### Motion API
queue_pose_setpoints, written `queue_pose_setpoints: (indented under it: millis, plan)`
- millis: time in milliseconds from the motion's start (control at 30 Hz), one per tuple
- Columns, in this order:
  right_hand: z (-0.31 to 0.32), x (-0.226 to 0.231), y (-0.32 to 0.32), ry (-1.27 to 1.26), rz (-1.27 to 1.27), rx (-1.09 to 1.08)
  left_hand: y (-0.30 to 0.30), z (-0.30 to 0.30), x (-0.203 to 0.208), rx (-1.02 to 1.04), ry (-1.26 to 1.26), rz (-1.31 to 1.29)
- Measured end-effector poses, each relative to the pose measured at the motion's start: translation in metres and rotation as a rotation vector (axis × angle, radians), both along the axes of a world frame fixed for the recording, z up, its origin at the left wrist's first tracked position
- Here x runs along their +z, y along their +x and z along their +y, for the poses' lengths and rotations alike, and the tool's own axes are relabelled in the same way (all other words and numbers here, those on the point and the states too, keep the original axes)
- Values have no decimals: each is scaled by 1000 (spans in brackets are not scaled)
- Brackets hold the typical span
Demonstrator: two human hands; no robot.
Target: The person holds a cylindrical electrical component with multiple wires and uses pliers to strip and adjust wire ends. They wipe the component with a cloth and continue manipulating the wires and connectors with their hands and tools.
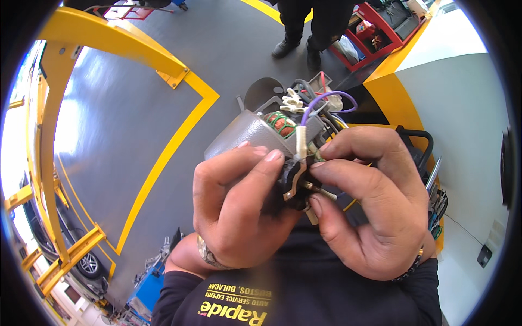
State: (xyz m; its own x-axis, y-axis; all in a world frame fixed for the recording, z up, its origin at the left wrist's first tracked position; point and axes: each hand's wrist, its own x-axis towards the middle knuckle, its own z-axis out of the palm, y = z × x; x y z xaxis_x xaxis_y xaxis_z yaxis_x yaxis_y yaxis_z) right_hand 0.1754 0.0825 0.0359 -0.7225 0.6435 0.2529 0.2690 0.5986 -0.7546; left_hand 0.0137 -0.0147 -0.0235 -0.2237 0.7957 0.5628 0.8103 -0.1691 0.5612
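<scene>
My left hand is closed, thumb and fingers pinching a small black electrical part with a bent copper-coloured metal strip. From the other side, my right hand pinches at the same part's edge, where small terminals and pale-sleeved wire ends show; its exact hold is partly hidden. A white-sleeved connector on a purple wire meets the part's top. Just beyond my fingers is a grey metal motor housing, its copper winding tied with green cord. White connectors and loose wires crowd its open end.
Ahead, a person in dark trousers stands beside a red tool chest. Yellow lift posts rise at left, near a car wheel. A blue tool cart stands lower left. At right is a pale wall with yellow edging.
</scene>
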Motion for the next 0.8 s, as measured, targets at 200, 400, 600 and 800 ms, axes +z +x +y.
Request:
queue_pose_setpoints:
  millis: [200, 400, 600, 800]
  plan:
    - [-5, 4, -1, 22, -37, 7, -1, -4, -2, -23, 22, 30]
    - [-7, 2, -1, -72, -25, -15, 0, -7, -2, -27, 28, 77]
    - [-12, -1, -3, -85, 2, -60, 2, -5, -6, -54, 92, 53]
    - [-12, -3, -5, -130, 4, -60, 0, -5, -7, -78, 125, 44]
